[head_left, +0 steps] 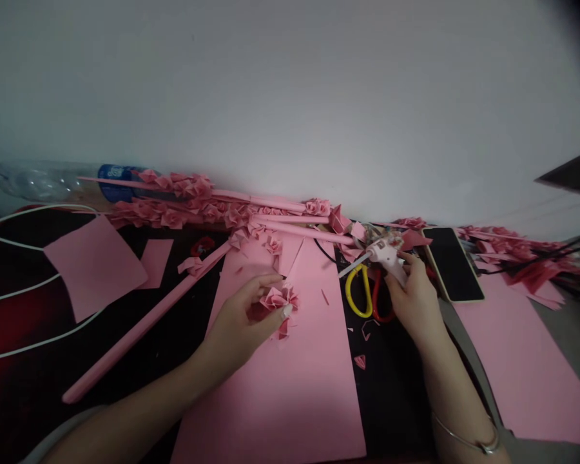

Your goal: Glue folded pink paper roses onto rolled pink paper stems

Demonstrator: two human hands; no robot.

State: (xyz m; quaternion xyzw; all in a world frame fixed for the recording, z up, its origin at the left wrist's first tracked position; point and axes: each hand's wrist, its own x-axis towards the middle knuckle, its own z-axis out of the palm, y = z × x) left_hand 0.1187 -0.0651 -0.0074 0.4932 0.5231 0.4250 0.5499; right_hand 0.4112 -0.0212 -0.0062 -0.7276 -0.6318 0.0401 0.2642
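My left hand [249, 306] pinches a folded pink paper flower [281, 299] between thumb and fingers, over a long pink paper sheet [280, 393]. To the right, my right hand [413, 293] is closed around the handle of a white hot glue gun [387, 253]. A pale glue stick [355, 264] juts out of the gun toward the left. Just below the gun lie scissors [359, 293] with one yellow and one red handle loop, their blades hidden. A rolled pink paper tube [147, 322] slants across the table left of my left hand.
Pink flower-covered paper stems [188, 209] are heaped along the wall. A plastic bottle [43, 183] lies at the back left, near a white cable [24, 349] and a loose pink square [96, 267]. A phone [453, 264] rests right of my right hand, above another pink sheet [526, 367].
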